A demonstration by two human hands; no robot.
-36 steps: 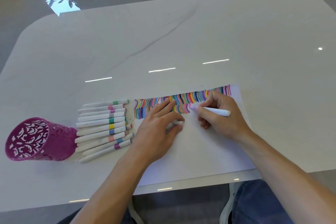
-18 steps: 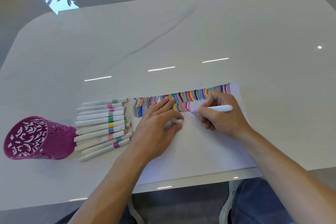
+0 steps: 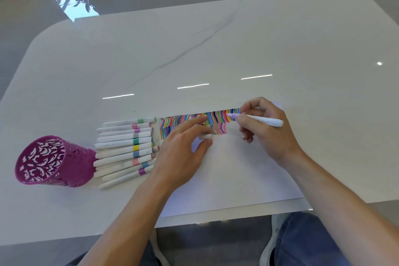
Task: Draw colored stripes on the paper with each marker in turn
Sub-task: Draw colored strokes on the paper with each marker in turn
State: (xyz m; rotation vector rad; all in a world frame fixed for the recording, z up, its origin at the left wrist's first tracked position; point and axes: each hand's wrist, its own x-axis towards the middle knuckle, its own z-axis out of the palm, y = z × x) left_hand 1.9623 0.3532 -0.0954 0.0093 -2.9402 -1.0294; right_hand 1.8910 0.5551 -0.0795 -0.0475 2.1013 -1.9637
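Where paper (image 3: 237,175) lies: flat at near edge of table (image 3: 216,49), right of centre.
Stripes (image 3: 172,124): two rows of curved multicolour strokes along paper's far edge; lower row shorter.
R hand (image 3: 265,134): over paper's far-right corner, fingers curled round marker (image 3: 263,120) near its tip.
Marker detail: white barrel, lilac tip pointing left, at right end of upper row; tip-to-paper contact can't be told.
L hand (image 3: 183,151): palm down on paper's left part, fingers over stripes; thumb & fingers pinch cap (image 3: 206,136).
Cap detail: small, white, just below lower row.
Spare markers (image 3: 125,149): capped, white w/ colour bands, side by side on table just left of paper.
Cup (image 3: 54,161): magenta, cut-out pattern, on its side nr table's left edge, closed end just beside spare markers.
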